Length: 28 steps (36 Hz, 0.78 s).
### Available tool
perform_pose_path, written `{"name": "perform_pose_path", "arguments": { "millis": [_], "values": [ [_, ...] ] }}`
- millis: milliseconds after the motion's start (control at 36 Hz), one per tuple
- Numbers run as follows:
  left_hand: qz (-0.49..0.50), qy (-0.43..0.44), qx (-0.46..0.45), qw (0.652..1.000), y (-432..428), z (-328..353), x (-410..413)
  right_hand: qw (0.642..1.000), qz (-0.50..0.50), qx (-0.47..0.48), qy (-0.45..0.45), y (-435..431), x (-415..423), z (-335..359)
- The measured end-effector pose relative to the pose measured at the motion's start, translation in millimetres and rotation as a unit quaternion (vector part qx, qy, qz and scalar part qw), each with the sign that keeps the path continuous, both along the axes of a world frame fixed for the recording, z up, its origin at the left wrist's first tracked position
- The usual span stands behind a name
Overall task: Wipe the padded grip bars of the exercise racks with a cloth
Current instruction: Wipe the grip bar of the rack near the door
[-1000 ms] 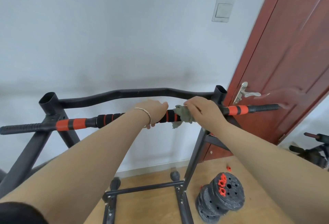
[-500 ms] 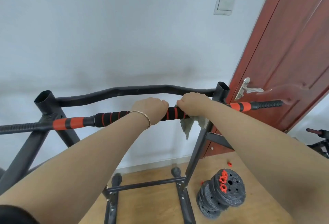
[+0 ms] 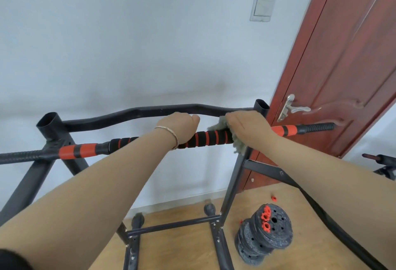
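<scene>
The right hand [image 3: 246, 129] has slid the cloth [image 3: 236, 146] rightward along the padded bar [image 3: 211, 138] — more striped foam bared.

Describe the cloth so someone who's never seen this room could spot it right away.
Find the black exercise rack by the red-brown door; a bar with black and orange padding crosses its top. The cloth is the fuzzy grey-green rag draped over that bar under the right hand, the only soft, shaggy thing among hard tubes.
</scene>
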<state>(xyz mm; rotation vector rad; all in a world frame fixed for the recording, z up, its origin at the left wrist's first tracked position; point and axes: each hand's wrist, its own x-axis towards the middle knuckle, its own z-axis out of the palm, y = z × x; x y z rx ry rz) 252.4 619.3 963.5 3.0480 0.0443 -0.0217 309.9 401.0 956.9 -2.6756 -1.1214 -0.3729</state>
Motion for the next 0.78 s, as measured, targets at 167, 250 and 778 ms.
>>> {"name": "perform_pose_path", "arguments": {
  "millis": [167, 250, 778],
  "values": [
    [0.120, 0.175, -0.230, 0.950, -12, 1, 6, 0.973, 0.032, -0.031, -0.228, 8, -12, -33],
    [0.123, 0.147, -0.221, 0.956, -11, -2, 7, 0.962, 0.028, -0.060, -0.264, 14, -6, -30],
    [-0.049, -0.120, 0.202, 0.971, -19, -31, -34, 0.979, -0.146, -0.086, 0.116, 34, 33, 19]
  ]
}}
